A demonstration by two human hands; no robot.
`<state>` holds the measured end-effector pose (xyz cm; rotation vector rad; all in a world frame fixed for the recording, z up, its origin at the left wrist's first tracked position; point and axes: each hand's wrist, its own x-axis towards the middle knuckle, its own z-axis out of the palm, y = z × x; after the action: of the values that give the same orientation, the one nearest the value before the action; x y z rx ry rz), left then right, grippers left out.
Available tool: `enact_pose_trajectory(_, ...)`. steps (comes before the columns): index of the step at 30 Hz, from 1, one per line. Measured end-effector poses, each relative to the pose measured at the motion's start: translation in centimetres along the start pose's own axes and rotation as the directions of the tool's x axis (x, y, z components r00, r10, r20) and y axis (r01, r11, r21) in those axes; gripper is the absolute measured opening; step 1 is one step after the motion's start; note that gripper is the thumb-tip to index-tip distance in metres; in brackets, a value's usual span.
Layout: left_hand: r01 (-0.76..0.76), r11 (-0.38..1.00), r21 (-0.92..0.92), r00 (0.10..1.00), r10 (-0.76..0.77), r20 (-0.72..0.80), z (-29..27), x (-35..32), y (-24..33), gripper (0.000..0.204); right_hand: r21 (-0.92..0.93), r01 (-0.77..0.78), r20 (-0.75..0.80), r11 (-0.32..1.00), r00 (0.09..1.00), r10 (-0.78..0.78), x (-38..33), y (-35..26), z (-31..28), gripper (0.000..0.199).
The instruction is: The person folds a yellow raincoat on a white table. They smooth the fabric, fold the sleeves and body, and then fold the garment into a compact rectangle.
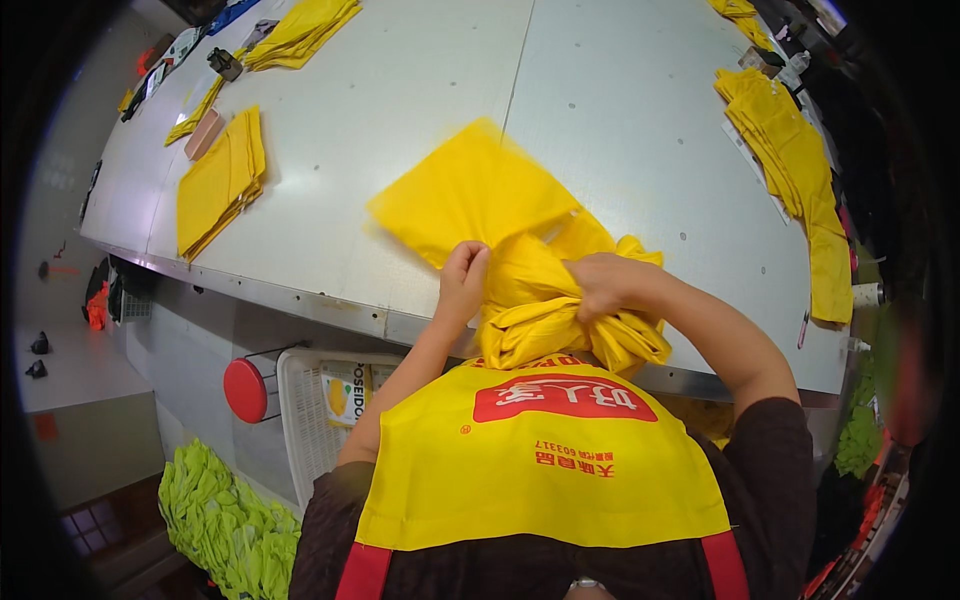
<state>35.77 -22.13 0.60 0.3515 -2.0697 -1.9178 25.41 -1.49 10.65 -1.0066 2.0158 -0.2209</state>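
Note:
A yellow cloth piece [478, 192] lies partly spread on the pale table, its far corner flat and slightly blurred. The near part is bunched into thick folds [535, 335] at the table's front edge, against my yellow apron [540, 470]. My left hand [463, 280] is closed in a pinch on the cloth's near left side. My right hand [608, 284] grips the crumpled folds on the right, its fingertips partly sunk in the fabric. What lies inside the bundle is hidden.
A folded yellow stack [220, 185] and a pinkish box [204, 135] sit at left. More yellow cloth [300, 35] lies far left, and a long pile [790, 170] along the right edge. Below stand a red stool [245, 390], a white basket [298, 425] and lime-green fabric [225, 520].

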Motion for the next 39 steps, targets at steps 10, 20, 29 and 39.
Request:
enact_pose_trajectory(10, -0.556, 0.729, 0.400, 0.828, 0.526, 0.192, -0.7, -1.7, 4.9, 0.011, 0.368, -0.184, -0.191, 0.912, 0.945, 0.267, -0.6, 1.9, -1.9, 0.073)
enact_pose_trajectory(20, -0.741, 0.555, 0.379, 0.668, 0.668, 0.328, 1.6, -1.9, 6.7, 0.039, 0.786, 0.158, -0.342, 0.598, 0.917, 0.207, -1.1, 3.3, -1.7, 0.060)
enact_pose_trajectory(29, -0.338, 0.866, 0.369, 0.933, 0.258, 0.249, 4.1, -1.9, 3.2, 0.077, 0.922, 0.352, -0.355, -0.163, 0.935, 0.015, -3.0, 1.5, -1.6, 0.059)
enact_pose_trajectory(39, -0.585, 0.676, 0.448, 0.772, 0.295, 0.564, 2.0, -3.8, 6.4, 0.045, 0.764, 0.590, -0.560, -0.261, 0.807, 0.185, -1.1, 3.1, 1.4, 0.047)
